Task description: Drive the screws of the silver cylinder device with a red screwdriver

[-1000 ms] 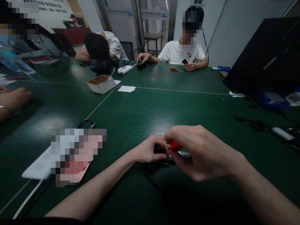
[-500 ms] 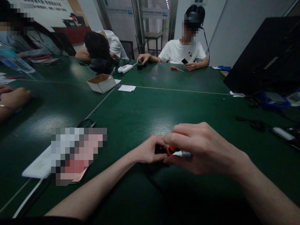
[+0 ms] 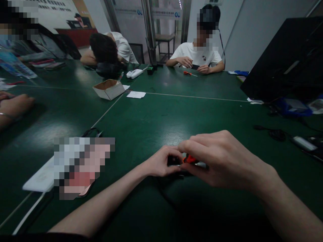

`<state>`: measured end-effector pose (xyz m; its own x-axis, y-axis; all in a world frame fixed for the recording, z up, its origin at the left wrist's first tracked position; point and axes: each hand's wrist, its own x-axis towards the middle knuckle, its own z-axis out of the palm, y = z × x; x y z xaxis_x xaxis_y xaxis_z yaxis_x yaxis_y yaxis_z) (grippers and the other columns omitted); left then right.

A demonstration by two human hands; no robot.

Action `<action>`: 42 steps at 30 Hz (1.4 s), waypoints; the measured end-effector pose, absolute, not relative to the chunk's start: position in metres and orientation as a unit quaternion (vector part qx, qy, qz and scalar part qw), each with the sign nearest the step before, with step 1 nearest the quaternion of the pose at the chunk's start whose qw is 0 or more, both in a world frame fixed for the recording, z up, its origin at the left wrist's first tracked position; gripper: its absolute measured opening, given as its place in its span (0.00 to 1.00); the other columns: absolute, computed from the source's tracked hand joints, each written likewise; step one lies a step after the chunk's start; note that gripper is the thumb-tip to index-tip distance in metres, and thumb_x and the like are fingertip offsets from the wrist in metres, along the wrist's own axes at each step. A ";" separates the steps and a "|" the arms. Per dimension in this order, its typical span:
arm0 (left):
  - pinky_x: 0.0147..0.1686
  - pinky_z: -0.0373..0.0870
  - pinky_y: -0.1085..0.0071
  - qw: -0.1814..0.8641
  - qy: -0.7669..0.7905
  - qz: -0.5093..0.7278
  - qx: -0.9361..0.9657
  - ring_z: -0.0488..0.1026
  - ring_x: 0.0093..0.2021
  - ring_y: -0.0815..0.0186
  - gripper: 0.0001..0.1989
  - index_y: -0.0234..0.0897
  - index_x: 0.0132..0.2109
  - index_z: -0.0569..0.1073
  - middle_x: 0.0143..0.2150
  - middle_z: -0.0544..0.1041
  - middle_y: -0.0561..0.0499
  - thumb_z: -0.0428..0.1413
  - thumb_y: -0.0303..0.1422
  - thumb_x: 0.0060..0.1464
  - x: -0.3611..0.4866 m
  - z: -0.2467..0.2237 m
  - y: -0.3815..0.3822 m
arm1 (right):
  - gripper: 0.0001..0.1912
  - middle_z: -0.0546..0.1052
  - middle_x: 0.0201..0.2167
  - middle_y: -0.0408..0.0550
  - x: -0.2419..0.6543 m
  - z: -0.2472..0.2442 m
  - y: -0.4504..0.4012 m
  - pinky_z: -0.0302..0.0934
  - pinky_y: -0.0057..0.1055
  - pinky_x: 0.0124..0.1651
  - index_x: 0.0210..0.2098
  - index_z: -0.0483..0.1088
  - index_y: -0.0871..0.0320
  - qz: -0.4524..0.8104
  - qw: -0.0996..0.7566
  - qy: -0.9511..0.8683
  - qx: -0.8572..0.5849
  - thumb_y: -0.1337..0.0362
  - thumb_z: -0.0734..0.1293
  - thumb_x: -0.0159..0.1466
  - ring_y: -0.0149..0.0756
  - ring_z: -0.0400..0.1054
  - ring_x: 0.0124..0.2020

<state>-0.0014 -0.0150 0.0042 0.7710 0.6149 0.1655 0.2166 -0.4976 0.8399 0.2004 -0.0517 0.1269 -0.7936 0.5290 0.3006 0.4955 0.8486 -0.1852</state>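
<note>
My right hand (image 3: 222, 161) pinches a red tool (image 3: 190, 159) between thumb and fingers, over the green table (image 3: 196, 114). My left hand (image 3: 160, 162) curls about a dark piece (image 3: 174, 160) beside the tool; whether it grips this, I cannot tell.

Beyond the glossy green table (image 3: 191, 114) stand a pale wall (image 3: 233, 43) and metal-framed glass doors (image 3: 165, 28).

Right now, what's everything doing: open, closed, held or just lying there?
Left hand: curled at a mostly hidden dark object; exact grip unclear.
Right hand: closed on the red-and-black handle.
Red-and-black handle: held, partly covered.
White box: open on top.
Far screwdriver: lying on the table.
Paper slip: lying flat.
</note>
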 end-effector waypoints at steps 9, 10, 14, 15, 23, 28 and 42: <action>0.42 0.70 0.67 0.426 0.243 0.205 0.847 0.72 0.39 0.61 0.13 0.33 0.43 0.74 0.41 0.77 0.47 0.58 0.30 0.48 -0.001 0.011 -0.011 | 0.07 0.67 0.31 0.40 0.202 0.132 -0.054 0.45 0.29 0.27 0.40 0.62 0.59 0.092 0.169 -0.942 -0.274 0.70 0.63 0.61 0.27 0.56 0.27; 0.42 0.70 0.66 0.427 0.240 0.201 0.848 0.73 0.38 0.60 0.13 0.33 0.43 0.74 0.41 0.78 0.47 0.58 0.31 0.49 -0.001 0.012 -0.011 | 0.07 0.67 0.31 0.40 0.202 0.132 -0.054 0.45 0.29 0.27 0.39 0.62 0.58 0.092 0.167 -0.943 -0.272 0.70 0.63 0.61 0.27 0.56 0.27; 0.41 0.70 0.68 0.438 0.217 0.198 0.849 0.74 0.38 0.61 0.11 0.33 0.43 0.76 0.40 0.78 0.47 0.58 0.31 0.51 -0.002 0.013 -0.011 | 0.02 0.67 0.30 0.39 0.201 0.131 -0.055 0.44 0.30 0.27 0.39 0.62 0.56 0.060 0.155 -0.947 -0.275 0.68 0.61 0.65 0.28 0.56 0.26; 0.41 0.70 0.69 0.441 0.212 0.201 0.849 0.74 0.38 0.61 0.11 0.33 0.43 0.76 0.41 0.78 0.47 0.58 0.31 0.51 -0.002 0.013 -0.011 | 0.01 0.66 0.28 0.39 0.201 0.131 -0.055 0.43 0.30 0.26 0.38 0.62 0.56 0.047 0.153 -0.948 -0.276 0.67 0.60 0.66 0.29 0.56 0.25; 0.42 0.70 0.68 0.439 0.235 0.193 0.845 0.73 0.40 0.60 0.14 0.33 0.45 0.76 0.41 0.79 0.47 0.58 0.33 0.51 -0.002 0.014 -0.012 | 0.04 0.67 0.29 0.41 0.200 0.131 -0.056 0.45 0.30 0.27 0.37 0.62 0.59 0.052 0.181 -0.944 -0.272 0.67 0.64 0.63 0.29 0.56 0.27; 0.38 0.69 0.70 0.421 0.234 0.182 0.857 0.72 0.35 0.62 0.11 0.32 0.42 0.77 0.37 0.79 0.48 0.57 0.31 0.51 -0.002 0.018 -0.012 | 0.07 0.68 0.31 0.41 0.199 0.131 -0.056 0.46 0.29 0.27 0.40 0.63 0.61 0.079 0.188 -0.944 -0.260 0.71 0.62 0.61 0.28 0.57 0.27; 0.35 0.66 0.72 0.398 0.204 0.179 0.876 0.71 0.32 0.64 0.09 0.33 0.41 0.76 0.35 0.77 0.49 0.56 0.30 0.52 -0.004 0.020 -0.011 | 0.05 0.66 0.30 0.39 0.197 0.128 -0.055 0.45 0.28 0.27 0.39 0.62 0.59 0.060 0.188 -0.944 -0.264 0.70 0.61 0.63 0.28 0.56 0.27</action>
